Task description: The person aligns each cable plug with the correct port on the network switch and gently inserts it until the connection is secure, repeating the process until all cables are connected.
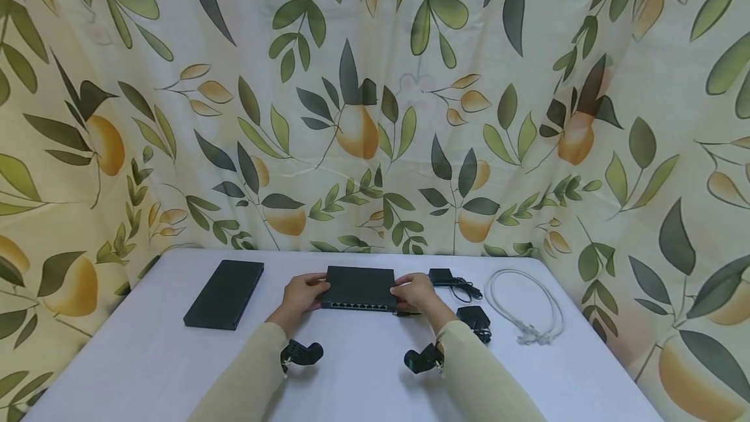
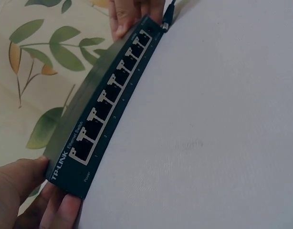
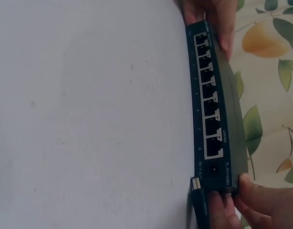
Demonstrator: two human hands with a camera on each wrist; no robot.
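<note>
A dark TP-LINK Ethernet switch (image 1: 359, 279) lies across the middle of the view, its row of ports facing the person. The left hand (image 1: 305, 293) grips its left end, thumb on top and fingers beneath. At the other end the right hand (image 1: 415, 293) holds it the same way. In the right wrist view, a black power plug (image 3: 200, 205) with a metal tip sits beside the switch's corner, near the right fingers. The round power socket (image 3: 214, 169) has nothing in it. Whether the right fingers touch the plug is unclear.
A flat black box (image 1: 225, 295) lies to the left on the white table (image 1: 351, 376). To the right are a black power adapter (image 1: 441, 277) with bundled cord, a second adapter (image 1: 472, 316), and a coiled white network cable (image 1: 536, 336). A leaf-patterned curtain (image 1: 375, 200) hangs behind.
</note>
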